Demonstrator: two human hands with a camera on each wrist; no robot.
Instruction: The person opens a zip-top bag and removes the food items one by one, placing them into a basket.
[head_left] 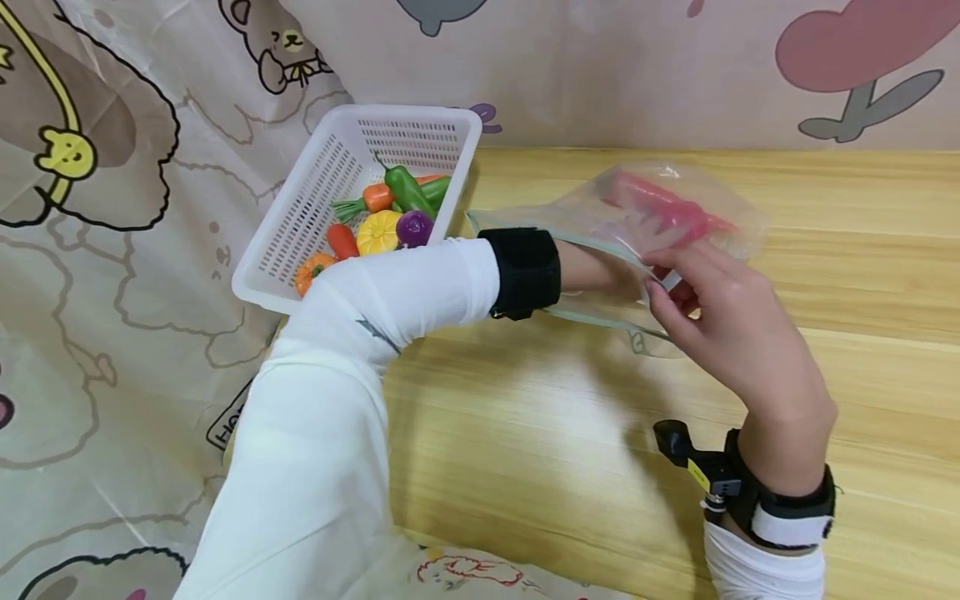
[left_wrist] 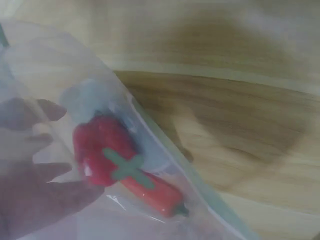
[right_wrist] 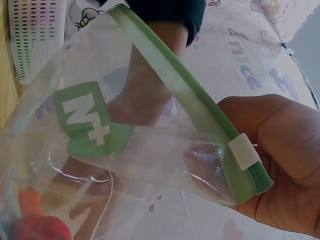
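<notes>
My left hand (left_wrist: pixel 35 187) is inside a clear zip bag (head_left: pixel 558 218), its fingers spread out beside a toy red bell pepper (left_wrist: pixel 92 162). Against that pepper lies a longer orange-red toy pepper (left_wrist: pixel 167 199) with a green tip, also in the bag. From the head, the bag's film blurs both as red shapes and the right hand partly covers the left. At the bag's mouth, my right hand (head_left: pixel 731 321) pinches the green zip edge (right_wrist: pixel 200 95), next to the white slider (right_wrist: pixel 244 151).
A white slotted basket (head_left: pixel 285 233) stands left of the bag on the wooden table (head_left: pixel 517 433). In it are several toy vegetables, among them a carrot (head_left: pixel 377 197), a green pepper (head_left: pixel 407 190) and a yellow pumpkin (head_left: pixel 378 232). Patterned cloth (head_left: pixel 135 333) hangs along the left and back.
</notes>
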